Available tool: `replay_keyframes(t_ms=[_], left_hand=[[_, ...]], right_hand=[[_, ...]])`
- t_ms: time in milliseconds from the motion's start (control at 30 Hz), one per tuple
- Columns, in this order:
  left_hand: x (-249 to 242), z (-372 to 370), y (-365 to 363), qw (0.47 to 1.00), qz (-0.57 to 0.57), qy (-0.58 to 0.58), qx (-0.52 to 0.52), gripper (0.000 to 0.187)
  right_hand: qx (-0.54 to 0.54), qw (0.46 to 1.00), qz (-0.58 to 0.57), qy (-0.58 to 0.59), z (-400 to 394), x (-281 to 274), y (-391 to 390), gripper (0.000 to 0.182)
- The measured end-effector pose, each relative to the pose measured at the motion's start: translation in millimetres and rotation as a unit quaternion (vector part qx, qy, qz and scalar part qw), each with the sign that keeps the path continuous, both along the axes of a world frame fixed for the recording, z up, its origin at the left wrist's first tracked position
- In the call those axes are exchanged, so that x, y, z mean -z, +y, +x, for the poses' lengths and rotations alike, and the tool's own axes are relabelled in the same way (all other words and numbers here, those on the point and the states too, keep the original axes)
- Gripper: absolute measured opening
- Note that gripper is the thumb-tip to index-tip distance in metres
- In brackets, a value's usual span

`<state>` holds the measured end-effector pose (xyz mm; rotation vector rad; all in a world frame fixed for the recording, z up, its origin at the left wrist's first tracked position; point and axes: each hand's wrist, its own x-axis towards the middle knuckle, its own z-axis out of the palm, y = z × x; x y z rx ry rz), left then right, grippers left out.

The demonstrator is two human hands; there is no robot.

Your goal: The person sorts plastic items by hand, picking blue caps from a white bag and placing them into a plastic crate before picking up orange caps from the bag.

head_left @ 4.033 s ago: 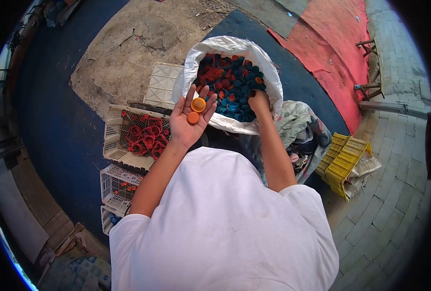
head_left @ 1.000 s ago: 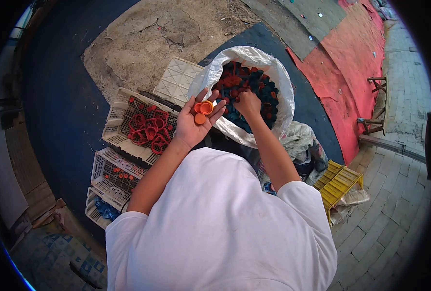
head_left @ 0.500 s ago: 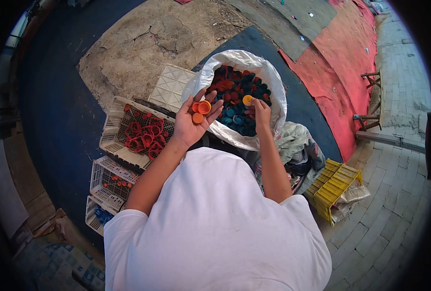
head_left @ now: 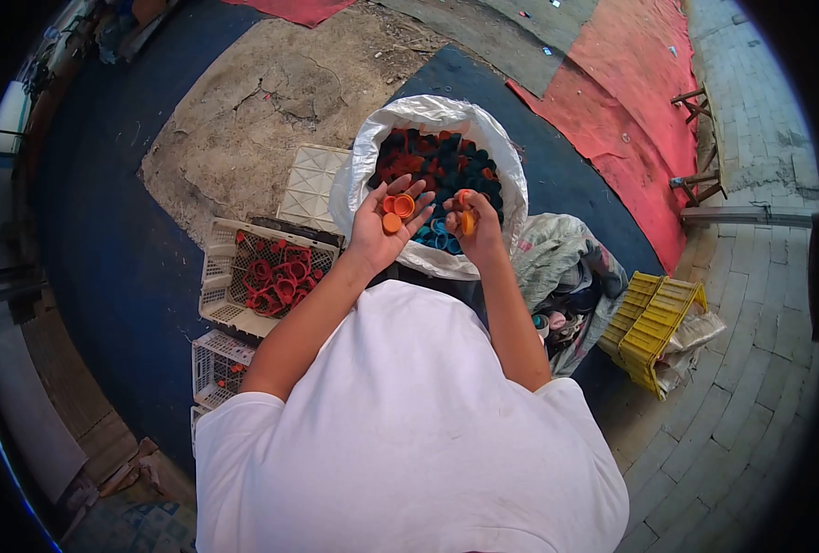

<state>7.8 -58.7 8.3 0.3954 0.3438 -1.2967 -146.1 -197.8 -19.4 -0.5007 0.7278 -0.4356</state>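
Note:
My left hand (head_left: 377, 229) is palm up over the near left rim of a white woven sack (head_left: 348, 189). Several orange bottle caps (head_left: 403, 205) rest on its palm and against the half-spread fingers. To the right, above the sack's mouth, my right hand (head_left: 483, 232) has its fingers curled on orange caps (head_left: 468, 221), one at the fingertips and one lower down. Inside the sack lies a heap of dark teal caps (head_left: 469, 166), with red ones mixed in at the left and brighter blue ones near the front.
A cream crate (head_left: 221, 263) of red ring-shaped pieces (head_left: 285, 276) stands at the left, a second crate (head_left: 209, 355) nearer me. Behind them lies a white lattice panel (head_left: 310, 189). At the right are a stuffed pale bag (head_left: 557, 249), a yellow crate (head_left: 654, 318) and a wooden stool (head_left: 700, 175).
My right hand has drawn in toward my left and now holds orange caps, where a single yellow-orange cap showed at its fingertips. The whole view has shifted slightly.

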Motion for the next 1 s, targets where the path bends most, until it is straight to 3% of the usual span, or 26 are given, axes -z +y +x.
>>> replay_keyframes(t_ms=[133,267,367,467,567,600,667,700,800,933,1000], left_hand=[[13,-10,-13,0.999,0.04,-0.004,0.013,0.041],[26,-11,-18,0.999,0.048,0.012,0.005,0.042],[23,-7,-21,0.999,0.024,0.024,0.005,0.045],[11,-7,-20,0.999,-0.017,0.038,0.015,0.048],[10,-6,-19,0.998,-0.041,0.042,0.029,0.049],[9,-6,-19,0.998,-0.045,0.034,0.031,0.049],[9,-5,-17,0.998,-0.043,0.019,0.03,0.047],[9,-4,-17,0.999,-0.037,0.012,0.028,0.047],[11,-2,-13,0.999,-0.028,0.005,0.016,0.045],[16,0,-10,1.0,-0.011,0.014,-0.003,0.045],[23,-3,-5,0.992,-0.067,-0.107,0.019,0.046]], right_hand=[[0.039,0.992,0.105,0.054,11,-8,9,0.018],[0.047,0.988,0.12,0.087,11,10,2,0.019],[0.023,0.985,-0.071,0.155,16,-16,6,0.019],[0.025,0.963,-0.243,0.113,29,-25,16,0.02],[-0.013,0.873,-0.452,0.181,40,-42,28,0.02],[-0.057,0.815,-0.542,0.197,41,-59,28,0.022],[-0.082,0.765,-0.613,0.178,44,-69,32,0.023],[-0.094,0.738,-0.647,0.167,46,-72,33,0.023],[-0.109,0.779,-0.585,0.199,51,-86,37,0.025],[-0.088,0.779,-0.594,0.181,60,-90,39,0.024],[-0.088,0.748,-0.641,0.147,67,-81,49,0.025]])
